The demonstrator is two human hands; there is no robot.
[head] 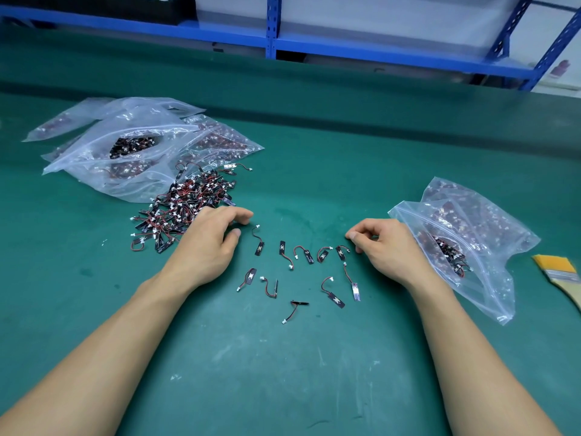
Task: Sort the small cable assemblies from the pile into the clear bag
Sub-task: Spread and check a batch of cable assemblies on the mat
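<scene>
A pile of small cable assemblies [185, 204], black strips with red-black wires and white plugs, lies left of centre on the green mat. My left hand [210, 243] rests at the pile's right edge, fingers loosely curled, holding nothing that I can see. Several single assemblies [301, 272] are spread in rows between my hands. My right hand [383, 247] hovers at the right end of the top row, fingers curled, fingertips close to one assembly [341, 251]. Just right of it lies the open clear bag [471, 247], partly filled with assemblies.
Several clear zip bags [132, 149] with assemblies are heaped at the back left behind the pile. A yellow-bristled brush [562, 275] lies at the right edge. Blue shelving [273, 29] stands behind the table [314, 372].
</scene>
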